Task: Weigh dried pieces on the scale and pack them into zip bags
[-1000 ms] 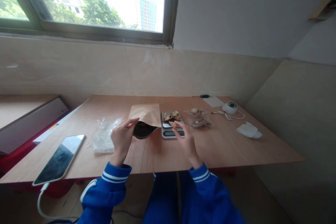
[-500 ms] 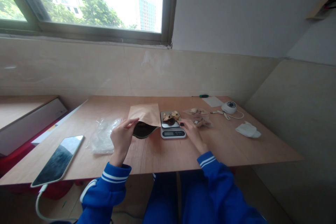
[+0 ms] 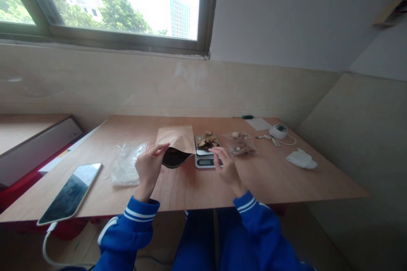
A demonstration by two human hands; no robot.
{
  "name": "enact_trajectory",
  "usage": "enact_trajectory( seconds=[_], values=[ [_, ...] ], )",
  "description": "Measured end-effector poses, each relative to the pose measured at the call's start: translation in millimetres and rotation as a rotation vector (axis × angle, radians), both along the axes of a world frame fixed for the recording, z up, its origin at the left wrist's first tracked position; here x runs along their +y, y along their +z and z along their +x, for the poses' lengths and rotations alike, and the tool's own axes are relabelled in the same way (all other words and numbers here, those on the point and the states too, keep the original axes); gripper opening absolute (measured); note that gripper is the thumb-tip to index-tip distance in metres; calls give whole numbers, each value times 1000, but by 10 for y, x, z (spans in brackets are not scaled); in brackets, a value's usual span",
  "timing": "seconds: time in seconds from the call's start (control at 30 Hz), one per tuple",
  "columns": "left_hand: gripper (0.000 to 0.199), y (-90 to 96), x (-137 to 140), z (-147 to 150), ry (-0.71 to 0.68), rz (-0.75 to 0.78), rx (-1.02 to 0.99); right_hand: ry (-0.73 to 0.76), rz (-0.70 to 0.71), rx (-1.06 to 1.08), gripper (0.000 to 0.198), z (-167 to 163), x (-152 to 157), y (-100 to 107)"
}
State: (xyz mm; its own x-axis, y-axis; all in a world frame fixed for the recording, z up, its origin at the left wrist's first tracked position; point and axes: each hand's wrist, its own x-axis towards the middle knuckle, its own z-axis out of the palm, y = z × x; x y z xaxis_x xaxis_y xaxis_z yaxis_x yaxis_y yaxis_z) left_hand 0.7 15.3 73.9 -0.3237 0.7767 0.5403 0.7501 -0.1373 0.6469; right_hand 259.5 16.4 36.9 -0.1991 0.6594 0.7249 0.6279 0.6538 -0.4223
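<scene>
My left hand (image 3: 149, 166) pinches the upper lip of a brown kraft paper bag (image 3: 176, 136), whose dark mouth faces me and gapes. To the bag's right is a small white digital scale (image 3: 201, 167) with a metal pan. Dried pieces (image 3: 206, 142), pale tan and dark brown, lie heaped on the pan; one tan piece sits at its far edge. Over the scale's near right side is my right hand (image 3: 225, 167), fingers apart, with nothing visible in them. Its fingertips reach close to the heap and hide part of the display; whether they touch a piece I cannot tell.
Clear zip bags of dried pieces (image 3: 241, 148) lie right of the scale. Farther right are a white dome camera (image 3: 278, 131) with its cable and a crumpled white tissue (image 3: 301, 159). Crumpled clear plastic (image 3: 124, 165) and a cabled phone (image 3: 71, 194) lie at left.
My right hand has moved left and nearer me from the pan's right edge, its fingers spreading. The dark piece at its fingertips no longer shows there, and the heap looks rearranged. My left hand stays.
</scene>
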Motion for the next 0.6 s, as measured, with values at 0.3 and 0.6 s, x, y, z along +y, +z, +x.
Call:
enact_trajectory(
  seconds=[0.3, 0.6],
  values=[
    [14, 17, -43, 14, -21, 5, -6, 474, 114, -217, 31, -785, -423, 77],
    [18, -48, -26, -107, 2, 3, -28, 36, 48, 122, 29, -284, 170, 231]
  ],
)
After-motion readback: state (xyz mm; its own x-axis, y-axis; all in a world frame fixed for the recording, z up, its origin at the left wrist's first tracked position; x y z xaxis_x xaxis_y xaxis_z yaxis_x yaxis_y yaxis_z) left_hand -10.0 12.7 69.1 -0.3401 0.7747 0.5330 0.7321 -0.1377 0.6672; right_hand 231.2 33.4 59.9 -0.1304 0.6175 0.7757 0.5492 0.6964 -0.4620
